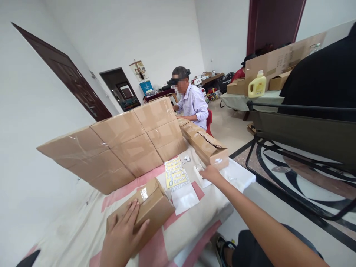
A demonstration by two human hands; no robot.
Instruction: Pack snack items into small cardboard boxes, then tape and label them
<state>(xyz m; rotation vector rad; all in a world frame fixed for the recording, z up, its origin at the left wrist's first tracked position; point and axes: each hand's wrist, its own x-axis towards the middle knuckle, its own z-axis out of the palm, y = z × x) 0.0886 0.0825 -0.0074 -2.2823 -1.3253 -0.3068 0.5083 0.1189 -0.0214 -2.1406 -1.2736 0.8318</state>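
Note:
My left hand lies on top of a closed cardboard box, with its fingers stretched out over the taped lid. My right hand reaches across the table, its fingers closed at a small white object whose kind I cannot make out. Under that object lies a white paper. Between my hands is a yellow sheet bearing rows of small outlined shapes. It overlaps a white sheet with another row of them. A small crumpled white piece sits just beyond.
Taped cardboard panels stand along the table's left side. A long open-topped box lies at the right edge, near clear plastic. Opposite sits a person in a light shirt. A black-framed folding bed stands at right.

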